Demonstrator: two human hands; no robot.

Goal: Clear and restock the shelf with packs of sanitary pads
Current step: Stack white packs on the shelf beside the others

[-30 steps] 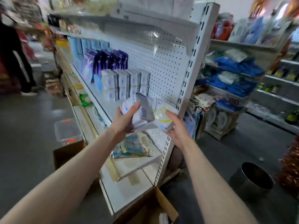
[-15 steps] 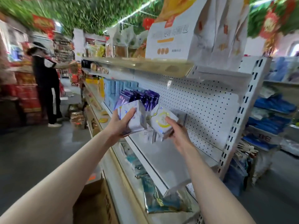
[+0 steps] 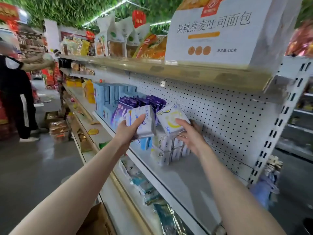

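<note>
Both our arms reach toward the middle shelf (image 3: 186, 173). Our left hand (image 3: 128, 131) grips a white pack w/ blue print (image 3: 144, 123): thumb on the front face, fingers curled behind & under. That pack is upright, in the air just off the shelf's front edge, in front of the purple packs (image 3: 145, 103). Its text is too blurred for us to read.

Our right hand (image 3: 188, 135) pinches a white pack w/ yellow ring (image 3: 171, 117), thumb on the front, fingers curled beneath. It's tilted, sitting right above the stack of white packs (image 3: 166, 150) that stands on the shelf near the pegboard (image 3: 228, 119). Touching the stack or not, we can't tell. There's a small square code at its upper corner, not legible.

Further left along the same shelf stands a row of light-blue boxes (image 3: 108, 94), print unreadable.

On the top shelf, a big white box (image 3: 211, 31) reads "黄桃燕麦吐司面包", w/ an orange bar, three orange dots & "净含量 420克" below. A red logo sits above the text, too blurred to make out. Snack bags (image 3: 118, 43) line up to its left.

The lower shelf holds shiny packets (image 3: 144, 185). A cardboard box (image 3: 96, 221) sits at the bottom by our left forearm. Far left in the aisle, another person (image 3: 15, 92) in dark clothes stands w/ an arm out toward the shelving.
</note>
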